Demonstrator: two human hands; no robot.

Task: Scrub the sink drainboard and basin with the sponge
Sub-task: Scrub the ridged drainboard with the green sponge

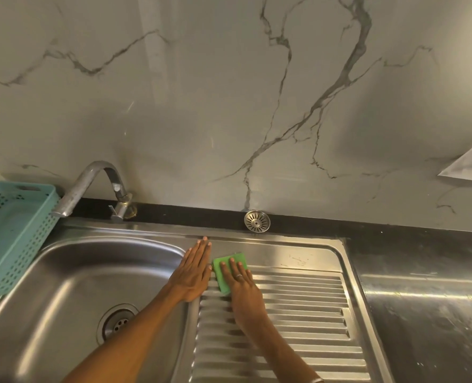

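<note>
Right, I've got the sponge (229,269) flat under my right hand (241,283), fingers straight and pressing down on it, nothing curled round it. It sits at the far left corner of the drainboard (298,308), where the smooth strip meets the first ribs. My left hand (193,275) lies just beside it at nine o'clock, palm down and fingers straight, resting on the ridge between basin (77,286) and drainboard, holding nothing and steadying me, I'd say.

Now the relation that matters: the sponge's long axis runs from about five o'clock to eleven, roughly in line with my right forearm, while the ribs run across, three to nine. Nearly all the unscrubbed ribbed area lies from three round to six o'clock of the sponge, so I judge the coming strokes should sweep toward three along the grooves, then step back toward me. Some pale marks (298,259) show on the smooth strip out at three o'clock; worth a pass.

For the basin, that's at nine o'clock past my left hand, with its drain (117,322) down at seven. My right hand owns the sponge, so the left would need to lift clear before I cross over. Early going, by my reading.
</note>
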